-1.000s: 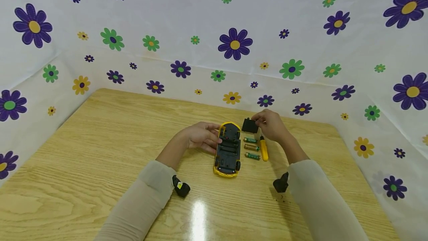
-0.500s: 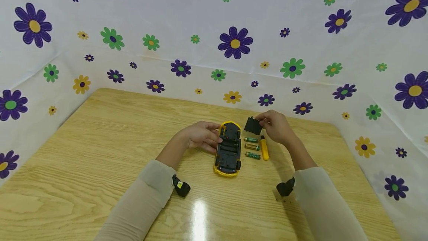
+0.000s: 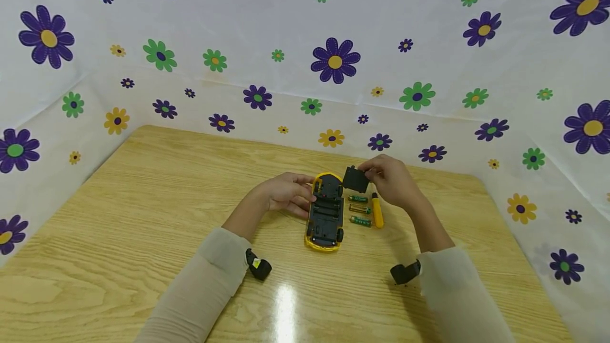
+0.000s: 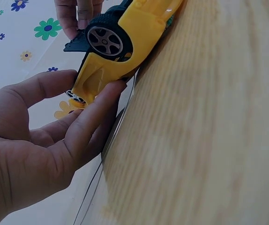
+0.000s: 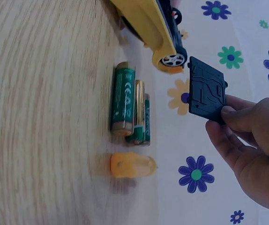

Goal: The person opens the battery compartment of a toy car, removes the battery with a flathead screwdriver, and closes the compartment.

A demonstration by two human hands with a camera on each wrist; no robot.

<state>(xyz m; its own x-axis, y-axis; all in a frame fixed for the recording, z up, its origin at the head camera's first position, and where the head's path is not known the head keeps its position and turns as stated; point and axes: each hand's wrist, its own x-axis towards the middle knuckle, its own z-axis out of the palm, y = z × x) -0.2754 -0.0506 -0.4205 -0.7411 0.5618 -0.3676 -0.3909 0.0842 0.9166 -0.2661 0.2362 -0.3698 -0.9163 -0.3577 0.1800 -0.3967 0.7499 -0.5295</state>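
Observation:
A yellow toy car (image 3: 325, 237) lies wheels-up with its black underside showing and its battery compartment uncovered. My left hand (image 3: 289, 195) grips the car's left side, thumb and fingers around the yellow body (image 4: 99, 75). Between thumb and fingers, my right hand (image 3: 392, 181) pinches a black battery cover (image 3: 356, 179) by its right edge. The cover is held up off the table, just right of the car's far end; its ribbed inner face (image 5: 206, 89) shows in the right wrist view. Several fingers of my left hand are partly hidden behind the car.
Three green-and-gold batteries (image 3: 359, 209) lie in a column right of the car. Beside them is a screwdriver with a yellow handle (image 3: 377, 213). The wooden table (image 3: 157, 200) meets a flower-patterned cloth (image 3: 286, 81) at the back and sides.
My right hand has raised the battery cover off the table, tilted it, and shifted it left toward the car. The left hand and the car have stayed in place.

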